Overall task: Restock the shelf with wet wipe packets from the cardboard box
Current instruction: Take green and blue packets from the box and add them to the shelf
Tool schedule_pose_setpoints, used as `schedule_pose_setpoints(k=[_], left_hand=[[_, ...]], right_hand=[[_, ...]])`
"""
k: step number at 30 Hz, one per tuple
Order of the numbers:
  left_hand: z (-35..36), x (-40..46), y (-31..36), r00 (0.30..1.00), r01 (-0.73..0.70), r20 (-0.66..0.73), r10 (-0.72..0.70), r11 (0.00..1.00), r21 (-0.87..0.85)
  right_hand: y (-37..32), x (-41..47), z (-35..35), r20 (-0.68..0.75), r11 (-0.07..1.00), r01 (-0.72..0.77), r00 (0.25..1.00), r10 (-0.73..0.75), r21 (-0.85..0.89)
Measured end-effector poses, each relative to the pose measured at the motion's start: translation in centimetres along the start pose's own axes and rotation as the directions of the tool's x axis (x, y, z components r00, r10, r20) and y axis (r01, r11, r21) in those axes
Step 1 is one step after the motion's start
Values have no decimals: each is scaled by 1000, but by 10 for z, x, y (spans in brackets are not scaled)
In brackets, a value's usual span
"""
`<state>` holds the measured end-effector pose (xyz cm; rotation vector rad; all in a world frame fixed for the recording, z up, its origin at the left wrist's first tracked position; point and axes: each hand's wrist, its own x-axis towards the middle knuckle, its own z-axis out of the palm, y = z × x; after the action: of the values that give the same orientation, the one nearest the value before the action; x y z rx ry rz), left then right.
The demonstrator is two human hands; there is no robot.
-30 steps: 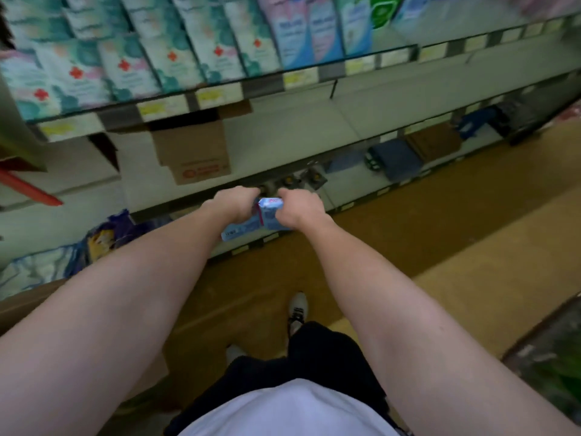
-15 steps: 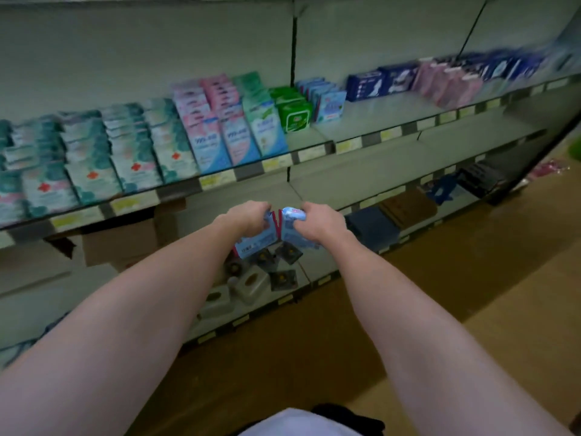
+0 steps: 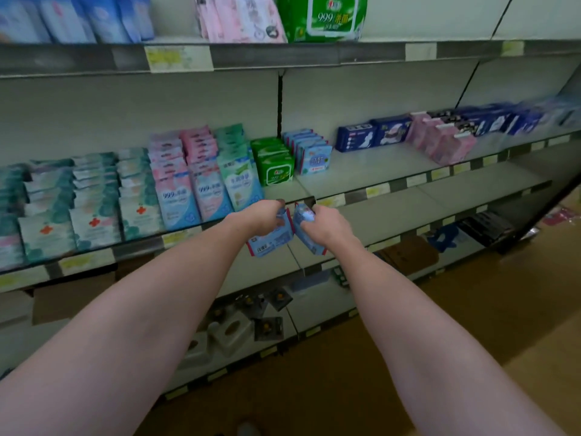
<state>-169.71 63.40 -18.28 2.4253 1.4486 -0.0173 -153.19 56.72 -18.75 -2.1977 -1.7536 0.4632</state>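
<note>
Two blue packets (image 3: 273, 239), one gripped in each hand (image 3: 325, 226).

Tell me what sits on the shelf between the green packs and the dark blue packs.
In the head view, a row of light blue packets stands between the green packs and the dark blue packs, then bare shelf.

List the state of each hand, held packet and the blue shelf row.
Left hand: grips a blue packet.
Right hand: grips another blue packet.
Left packet: held, tilted, off the shelf.
Right packet: held, tilted, off the shelf.
Blue row: upright on the shelf, bare space in front.
</note>
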Motion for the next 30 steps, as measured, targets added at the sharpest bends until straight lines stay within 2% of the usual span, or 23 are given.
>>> schedule_pose_setpoints(k=[6, 10, 14, 18, 21, 24, 30], left_hand=[[-36, 74, 6, 998, -35, -46, 33, 998, -53], [-49, 119, 12, 987, -131, -102, 122, 988, -87], [-55, 148, 21, 977, -167, -140, 160, 985, -43], [-58, 179, 28, 979, -181, -96, 178, 983, -25], [-52, 200, 32, 984, -156, -93, 154, 988, -16], [-41, 213, 36, 992, -95, -83, 92, 995, -40], [-27, 221, 43, 997, 34, -62, -40, 995, -98]], right_hand=[[4, 59, -30, -67, 991, -82, 994, 89, 107], [16, 100, -44, -119, 982, -113, 984, 132, 151], [23, 135, -50, -108, 988, -95, 988, 108, 120], [38, 171, -61, -80, 984, -111, 989, 123, 140], [51, 192, -66, -44, 985, -35, 998, 43, 169], [63, 214, -67, -14, 992, 81, 997, -80, 102], [73, 258, -75, 195, 983, 139, 967, -161, 120]])
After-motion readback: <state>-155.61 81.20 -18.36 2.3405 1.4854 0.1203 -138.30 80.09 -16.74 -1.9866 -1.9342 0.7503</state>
